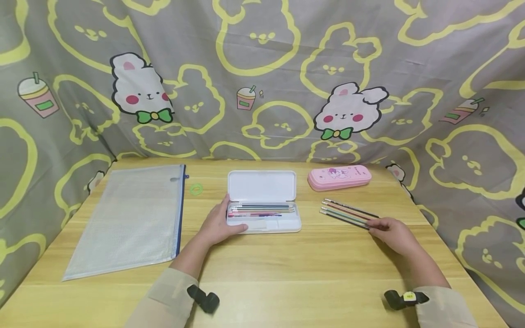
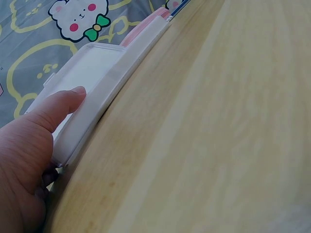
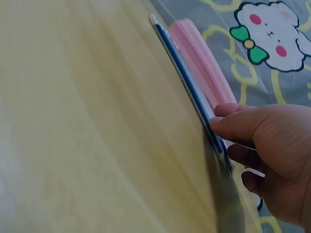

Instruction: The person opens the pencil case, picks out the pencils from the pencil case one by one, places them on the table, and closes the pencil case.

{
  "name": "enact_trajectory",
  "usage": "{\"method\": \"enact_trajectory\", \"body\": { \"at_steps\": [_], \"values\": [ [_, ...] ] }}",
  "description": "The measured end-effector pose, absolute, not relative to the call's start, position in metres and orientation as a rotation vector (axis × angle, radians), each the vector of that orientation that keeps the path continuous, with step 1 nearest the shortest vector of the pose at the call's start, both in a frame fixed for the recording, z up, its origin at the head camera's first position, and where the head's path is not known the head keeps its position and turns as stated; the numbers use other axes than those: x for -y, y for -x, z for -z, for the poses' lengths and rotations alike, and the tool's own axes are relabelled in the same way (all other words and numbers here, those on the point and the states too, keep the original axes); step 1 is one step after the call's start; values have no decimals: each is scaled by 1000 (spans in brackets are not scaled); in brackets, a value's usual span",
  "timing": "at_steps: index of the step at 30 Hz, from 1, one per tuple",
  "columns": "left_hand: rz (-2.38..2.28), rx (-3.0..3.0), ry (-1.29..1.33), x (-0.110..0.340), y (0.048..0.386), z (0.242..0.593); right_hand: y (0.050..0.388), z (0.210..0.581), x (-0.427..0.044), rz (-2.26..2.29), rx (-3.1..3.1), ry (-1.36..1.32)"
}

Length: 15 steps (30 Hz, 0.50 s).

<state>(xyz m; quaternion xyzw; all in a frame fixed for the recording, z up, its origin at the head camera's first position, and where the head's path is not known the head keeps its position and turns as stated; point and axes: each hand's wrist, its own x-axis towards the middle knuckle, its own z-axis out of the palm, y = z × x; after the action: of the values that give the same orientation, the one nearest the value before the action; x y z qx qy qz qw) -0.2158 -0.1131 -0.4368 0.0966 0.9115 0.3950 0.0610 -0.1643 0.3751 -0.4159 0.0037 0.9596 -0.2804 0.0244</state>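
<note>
A white pencil case (image 1: 290,226) lies with its lid (image 1: 261,184) raised; several pencils (image 1: 262,207), a pink-and-blue pen-like stick and a pale block sit inside. My left hand (image 1: 219,223) holds the case's left end, thumb over the front wall, fingers along the side. In the left wrist view the thumb (image 2: 70,102) rests on the white edge. To the right, several loose pencils (image 1: 342,214) lie fanned on the table, eraser ends pointing left. My right hand (image 1: 393,234) pinches at their right ends, thumb on the nearest pencil (image 3: 187,77); its other fingers are partly hidden.
A closed pink pencil case (image 1: 339,177) stands behind the loose pencils. At the left lies a translucent mesh zip pouch (image 1: 127,218) with a blue edge, beside a small green ring (image 1: 196,189). A patterned curtain (image 1: 270,123) borders the wooden table (image 1: 287,282).
</note>
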Motion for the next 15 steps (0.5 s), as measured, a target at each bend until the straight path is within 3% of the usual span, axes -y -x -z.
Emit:
{"method": "enact_trajectory", "body": {
  "at_steps": [15],
  "values": [
    [-1227, -2764, -307, 114, 217, 440, 203, 402, -298, 1067, -2931, 210]
  ]
}}
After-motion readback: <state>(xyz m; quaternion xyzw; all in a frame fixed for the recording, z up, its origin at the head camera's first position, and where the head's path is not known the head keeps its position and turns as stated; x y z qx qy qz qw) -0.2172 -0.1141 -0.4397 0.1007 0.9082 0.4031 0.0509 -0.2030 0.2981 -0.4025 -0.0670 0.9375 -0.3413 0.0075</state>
